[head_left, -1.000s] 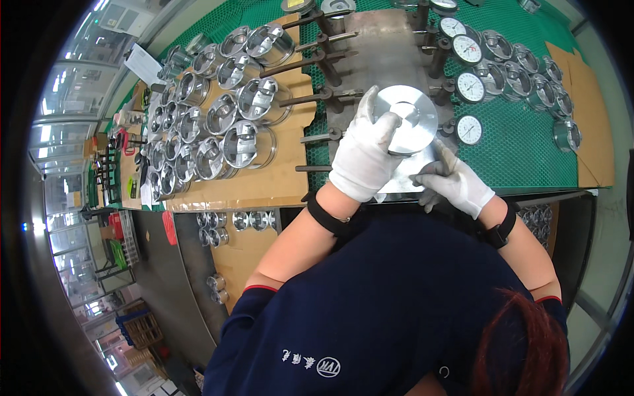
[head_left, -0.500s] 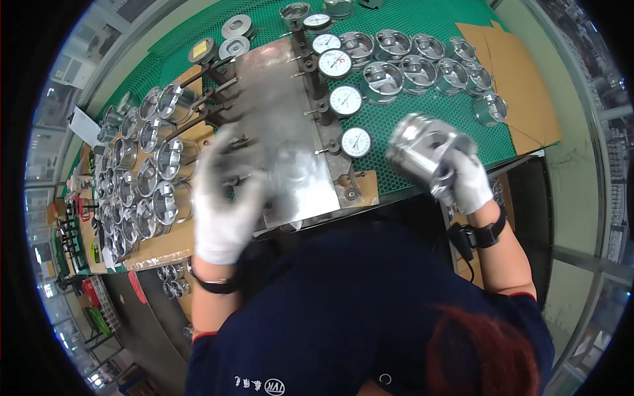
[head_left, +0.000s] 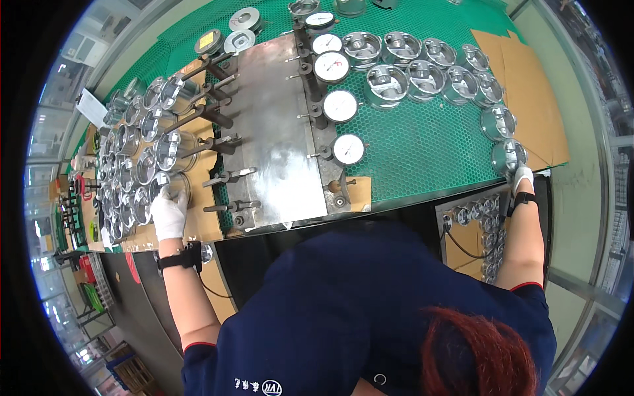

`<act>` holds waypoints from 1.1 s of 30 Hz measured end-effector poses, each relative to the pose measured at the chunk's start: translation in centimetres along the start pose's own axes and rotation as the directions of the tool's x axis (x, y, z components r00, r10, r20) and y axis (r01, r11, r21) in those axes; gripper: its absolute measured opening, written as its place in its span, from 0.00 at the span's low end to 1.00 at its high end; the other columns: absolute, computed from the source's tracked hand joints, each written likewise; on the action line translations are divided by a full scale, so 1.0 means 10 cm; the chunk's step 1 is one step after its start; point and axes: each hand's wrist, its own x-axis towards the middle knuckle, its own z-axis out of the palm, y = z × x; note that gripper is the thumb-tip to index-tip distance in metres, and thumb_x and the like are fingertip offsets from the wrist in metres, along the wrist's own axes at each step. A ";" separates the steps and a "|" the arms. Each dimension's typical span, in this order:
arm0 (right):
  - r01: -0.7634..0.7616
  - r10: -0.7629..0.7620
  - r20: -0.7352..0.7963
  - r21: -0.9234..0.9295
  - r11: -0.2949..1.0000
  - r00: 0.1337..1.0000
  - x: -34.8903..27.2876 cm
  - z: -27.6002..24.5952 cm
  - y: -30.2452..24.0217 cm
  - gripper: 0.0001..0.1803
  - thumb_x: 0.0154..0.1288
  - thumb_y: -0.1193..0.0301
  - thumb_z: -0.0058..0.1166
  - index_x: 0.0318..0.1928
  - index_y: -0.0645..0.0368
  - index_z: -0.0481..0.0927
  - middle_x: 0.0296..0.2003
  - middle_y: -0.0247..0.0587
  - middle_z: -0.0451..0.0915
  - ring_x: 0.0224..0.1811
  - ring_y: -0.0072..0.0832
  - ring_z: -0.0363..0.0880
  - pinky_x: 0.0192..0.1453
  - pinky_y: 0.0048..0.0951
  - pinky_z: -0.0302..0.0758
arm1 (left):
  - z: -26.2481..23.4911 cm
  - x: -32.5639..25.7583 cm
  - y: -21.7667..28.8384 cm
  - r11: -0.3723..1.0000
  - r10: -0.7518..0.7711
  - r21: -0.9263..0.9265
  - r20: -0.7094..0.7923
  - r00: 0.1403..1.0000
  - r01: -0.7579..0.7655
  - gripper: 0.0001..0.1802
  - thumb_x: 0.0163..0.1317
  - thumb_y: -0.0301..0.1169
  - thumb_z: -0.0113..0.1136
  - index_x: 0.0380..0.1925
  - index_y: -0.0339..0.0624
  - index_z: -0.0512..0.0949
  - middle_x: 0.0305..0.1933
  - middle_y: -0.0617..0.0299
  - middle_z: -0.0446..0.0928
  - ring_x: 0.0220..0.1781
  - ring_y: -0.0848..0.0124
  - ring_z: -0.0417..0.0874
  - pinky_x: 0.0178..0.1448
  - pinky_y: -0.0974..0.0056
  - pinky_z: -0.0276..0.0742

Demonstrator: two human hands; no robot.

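My gloved left hand (head_left: 170, 216) reaches to the near corner of the left group of metal engine pistons, its fingers closed on the edge of one piston (head_left: 177, 187). At the far right, my gloved right hand (head_left: 523, 175) holds another piston (head_left: 508, 156), which stands on the green mat at the near end of a row. Part of the right fingers is hidden behind that piston. Between my hands lies a bare steel plate fixture (head_left: 277, 145) with dial gauges (head_left: 348, 150) along its right side and dark metal posts (head_left: 221, 146) along its left.
Several pistons (head_left: 387, 86) stand in rows on the green mat (head_left: 409, 145). Cardboard (head_left: 528, 105) lies at the right edge, and more cardboard (head_left: 203, 221) under the left group. Round gauge discs (head_left: 239, 41) sit at the back. A shelf below holds more pistons (head_left: 462, 214).
My right hand has carried its piston to the right and down onto the mat. My left hand has moved left from the steel plate to a piston in the left group.
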 end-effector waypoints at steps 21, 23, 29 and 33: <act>0.725 -0.292 0.886 0.463 0.510 -0.360 -5.51 2.49 -0.62 0.62 0.50 0.66 0.78 0.78 0.62 0.49 0.70 0.58 0.64 0.65 0.44 0.73 0.71 0.37 0.70 | -1.15 -0.88 1.22 -0.313 0.291 -0.846 0.346 0.892 0.431 0.20 0.69 0.33 0.59 0.55 0.29 0.78 0.51 0.56 0.83 0.52 0.71 0.83 0.59 0.67 0.75; 0.670 -0.443 0.858 0.489 0.558 -0.258 -5.60 2.63 -0.38 0.65 0.45 0.64 0.81 0.77 0.64 0.49 0.68 0.58 0.65 0.69 0.45 0.69 0.74 0.40 0.65 | -0.92 -0.91 1.33 -0.508 0.439 -0.633 0.392 0.808 0.583 0.22 0.69 0.29 0.58 0.60 0.30 0.72 0.57 0.53 0.80 0.60 0.67 0.80 0.68 0.63 0.72; 0.944 -0.597 0.763 0.328 0.027 -0.248 -5.51 2.80 -0.39 0.59 0.42 0.63 0.80 0.73 0.66 0.58 0.58 0.58 0.71 0.59 0.52 0.73 0.65 0.44 0.72 | -0.54 -0.85 1.32 0.551 0.329 -0.816 0.405 0.853 0.175 0.32 0.64 0.27 0.62 0.67 0.32 0.63 0.60 0.43 0.75 0.61 0.59 0.80 0.61 0.57 0.78; 0.960 -0.591 0.756 0.229 -0.161 -0.280 -5.56 2.94 -0.33 0.57 0.41 0.62 0.78 0.71 0.65 0.60 0.56 0.59 0.72 0.57 0.56 0.73 0.60 0.48 0.74 | -0.46 -0.75 1.52 0.588 0.616 -0.592 -0.116 0.779 -0.552 0.41 0.51 0.30 0.74 0.65 0.41 0.66 0.64 0.31 0.69 0.59 0.42 0.78 0.63 0.52 0.77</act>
